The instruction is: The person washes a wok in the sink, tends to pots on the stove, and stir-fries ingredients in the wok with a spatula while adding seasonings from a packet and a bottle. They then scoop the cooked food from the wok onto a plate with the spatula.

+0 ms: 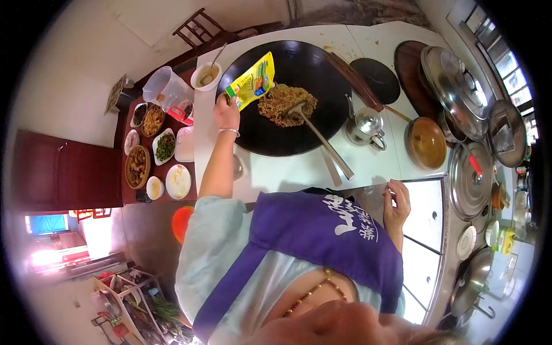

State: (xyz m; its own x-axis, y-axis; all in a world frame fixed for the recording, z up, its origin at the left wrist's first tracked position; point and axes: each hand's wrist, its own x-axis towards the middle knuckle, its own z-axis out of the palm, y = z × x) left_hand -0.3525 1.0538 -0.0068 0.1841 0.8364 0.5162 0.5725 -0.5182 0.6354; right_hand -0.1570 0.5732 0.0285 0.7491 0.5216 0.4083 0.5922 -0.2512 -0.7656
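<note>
My left hand (pixel 227 112) grips the lower corner of a yellow and green seasoning packet (pixel 253 82), tilted over the left part of a large black wok (pixel 270 138). Brown chopped food (pixel 282 105) lies in the middle of the wok. A metal spatula (pixel 325 141) rests with its blade in the food and its handle over the near rim. My right hand (pixel 397 201) is at the counter's front edge, away from the spatula, fingers curled and thumb near the fingertips. Nothing shows in it.
A white bowl with a spoon (pixel 206 76) stands left of the wok. Further left, a red table (pixel 187 195) bears several dishes and a plastic jug (pixel 167 89). On the right are a metal kettle (pixel 365 126), a brown bowl (pixel 426 142) and large lids (pixel 471 181).
</note>
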